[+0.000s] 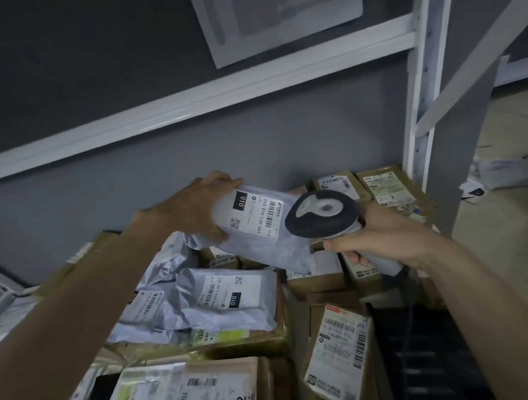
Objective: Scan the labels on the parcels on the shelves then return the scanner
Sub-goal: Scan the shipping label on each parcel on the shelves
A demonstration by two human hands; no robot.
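Head view, looking down into a shelf bay packed with parcels. Left hand [196,208], at centre frame, holds a grey bag [258,239] lifted above the pile, thumb under its near edge and fingers curled over its far end; the bag's white label [256,218], printed "010", faces up. Right hand [382,243], at centre right, wraps its grip around the pale handle of the scanner [321,214], fingers curled beneath; the scanner's dark rounded head lies just over the right end of the label, overlapping the bag. A dark cable [408,308] hangs from the handle's base toward the lower right. Below the lifted bag, left of centre, two more grey bags [218,301] lie label-up on a flat brown box [202,344]. Brown cartons [386,185] with labels fill the right and lower part of the shelf. A white shelf beam [192,103] crosses the upper frame diagonally, meeting a white upright [419,102] at upper right.
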